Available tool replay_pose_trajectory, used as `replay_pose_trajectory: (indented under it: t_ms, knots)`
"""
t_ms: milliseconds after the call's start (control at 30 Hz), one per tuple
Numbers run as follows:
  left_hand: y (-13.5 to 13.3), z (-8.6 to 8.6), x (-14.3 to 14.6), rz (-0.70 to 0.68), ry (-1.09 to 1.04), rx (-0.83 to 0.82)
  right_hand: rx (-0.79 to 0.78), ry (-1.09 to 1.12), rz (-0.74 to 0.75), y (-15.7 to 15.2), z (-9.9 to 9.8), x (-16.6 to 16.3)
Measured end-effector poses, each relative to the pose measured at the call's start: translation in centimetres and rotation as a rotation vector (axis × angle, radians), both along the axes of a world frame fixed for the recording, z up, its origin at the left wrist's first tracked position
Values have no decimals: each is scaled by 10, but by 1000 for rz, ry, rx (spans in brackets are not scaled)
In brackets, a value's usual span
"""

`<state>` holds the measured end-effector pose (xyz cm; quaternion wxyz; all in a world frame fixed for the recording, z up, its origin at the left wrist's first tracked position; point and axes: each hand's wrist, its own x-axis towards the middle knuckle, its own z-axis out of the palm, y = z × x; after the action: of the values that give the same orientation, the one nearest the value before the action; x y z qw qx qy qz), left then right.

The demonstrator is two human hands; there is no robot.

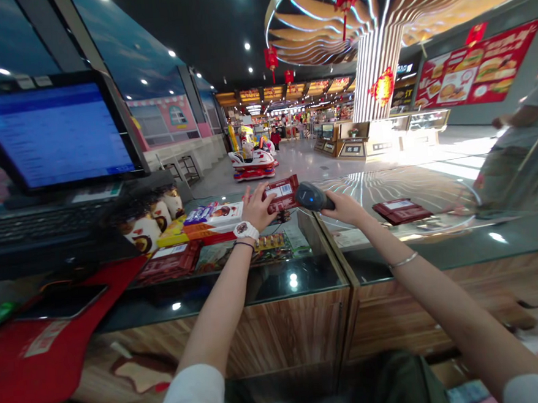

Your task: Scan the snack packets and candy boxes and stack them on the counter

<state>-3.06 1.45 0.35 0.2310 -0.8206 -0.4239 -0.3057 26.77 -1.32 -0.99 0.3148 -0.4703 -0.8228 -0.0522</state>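
Observation:
My left hand [259, 209], with a white watch on the wrist, grips a dark red snack packet [287, 191] with a white barcode label turned up. A dark handheld barcode scanner [309, 197] sits in my right hand [345, 208], its handle wrapped by my fingers. The scanner's head is right beside the packet's right end, and a small blue light glows on it. More dark red packets [174, 261] are piled on the counter left of my left wrist. Another small pile of red packets [401, 210] lies on the glass right of my right hand.
A glass-topped counter [274, 281] runs across in front of me. Purple-and-white boxes [214, 214] and printed cups [144, 231] stand left of my left hand. Further left are a monitor [57, 136], a keyboard [35, 227] and a phone [64, 302]. A person [517, 129] is beyond the counter, right.

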Motion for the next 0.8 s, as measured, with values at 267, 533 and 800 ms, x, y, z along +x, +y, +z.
replay_pose_trajectory:
  t_ms: [267, 533, 800]
  knots:
    - [2, -1, -2, -11, 13, -13, -27, -60, -21, -4, 4, -4]
    - [3, -1, -1, -21, 23, -6, -13, -41, -39, -3, 3, -4]
    - [1, -1, -1, -12, 28, -17, -12, -10, -19, -1, 1, -4]
